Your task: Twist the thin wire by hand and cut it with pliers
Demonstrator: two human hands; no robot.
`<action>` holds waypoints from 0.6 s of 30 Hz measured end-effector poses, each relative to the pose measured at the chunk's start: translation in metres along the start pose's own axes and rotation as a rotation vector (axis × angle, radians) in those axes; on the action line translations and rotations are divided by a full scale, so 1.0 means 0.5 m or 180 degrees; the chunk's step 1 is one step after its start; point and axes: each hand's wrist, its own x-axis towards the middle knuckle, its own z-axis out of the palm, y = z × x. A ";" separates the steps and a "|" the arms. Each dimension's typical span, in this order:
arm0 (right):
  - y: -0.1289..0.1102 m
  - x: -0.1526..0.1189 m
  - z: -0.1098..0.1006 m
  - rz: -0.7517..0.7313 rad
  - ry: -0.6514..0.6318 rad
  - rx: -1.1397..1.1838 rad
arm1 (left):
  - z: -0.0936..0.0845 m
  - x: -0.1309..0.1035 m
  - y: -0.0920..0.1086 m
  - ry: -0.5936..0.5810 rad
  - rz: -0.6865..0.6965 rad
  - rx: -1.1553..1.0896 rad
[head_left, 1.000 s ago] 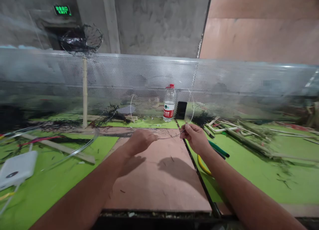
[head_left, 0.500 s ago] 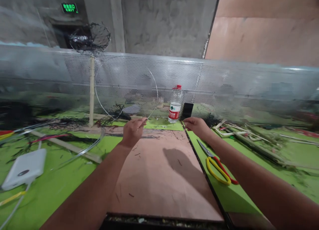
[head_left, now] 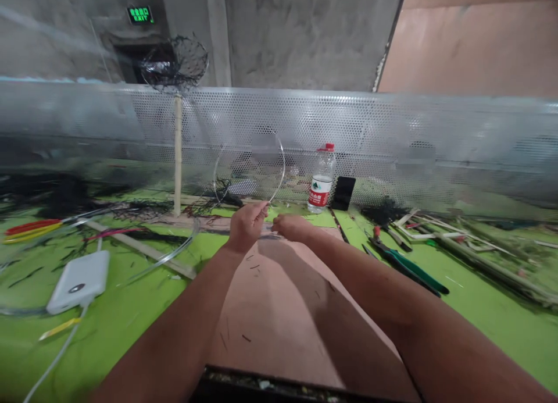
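My left hand (head_left: 248, 224) is closed in a pinch on a thin, pale wire (head_left: 282, 164), which curves upward above it in a wide loop. Just to its right, my right hand (head_left: 290, 225) has its fingers curled together close to the left fingertips. What it holds, if anything, is too small to make out. Both hands are over the far part of a pinkish wooden board (head_left: 279, 310). Green-handled pliers (head_left: 410, 269) lie right of my right forearm, with a dark blade tip beside them partly hidden by the arm.
A water bottle (head_left: 321, 185) and a black phone (head_left: 344, 192) stand before the perforated metal panel (head_left: 375, 124). A bamboo post (head_left: 178, 159) carries a netted hoop (head_left: 176, 63). At left lie a white power bank (head_left: 81, 281) with a cable and red-yellow scissors handles (head_left: 32, 229); cut strips (head_left: 462, 252) lie right.
My right hand has moved left from beside the phone to the left hand. The wire now bends in a rounder loop. The right arm now covers the yellow-red scissors, and the green pliers show.
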 end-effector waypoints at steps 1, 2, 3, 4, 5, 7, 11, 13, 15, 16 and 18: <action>-0.006 0.009 0.001 -0.0076 -0.0004 -0.0058 | 0.001 0.000 0.000 -0.0004 0.0041 0.0020; -0.010 0.017 0.004 -0.0139 0.0002 -0.0117 | 0.002 -0.001 0.000 -0.0002 0.0079 0.0046; -0.013 0.025 0.007 -0.0184 0.0016 -0.0172 | 0.004 -0.001 -0.001 0.0002 0.0104 0.0074; -0.016 0.032 0.011 -0.0212 0.0021 -0.0225 | 0.005 -0.001 -0.002 0.0003 0.0108 0.0101; -0.018 0.039 0.017 -0.0232 0.0022 -0.0272 | 0.006 -0.001 -0.003 -0.0001 0.0095 0.0126; -0.022 0.053 0.028 -0.0264 -0.0004 -0.0343 | 0.006 -0.001 -0.004 -0.0021 0.0043 0.0155; -0.032 0.068 0.046 -0.0273 -0.0089 -0.0422 | 0.003 0.001 0.000 -0.0023 -0.0026 0.0144; -0.035 0.067 0.049 -0.0261 -0.0102 -0.0439 | 0.000 0.003 0.002 -0.0001 -0.0081 0.0106; -0.035 0.062 0.048 -0.0264 -0.0101 -0.0441 | -0.001 0.004 0.003 0.0023 -0.0132 0.0044; -0.034 0.060 0.047 -0.0264 -0.0094 -0.0442 | -0.001 0.005 0.003 0.0047 -0.0154 0.0014; -0.029 0.056 0.044 -0.0249 -0.0082 -0.0450 | -0.001 0.006 0.001 0.0119 -0.0195 -0.0021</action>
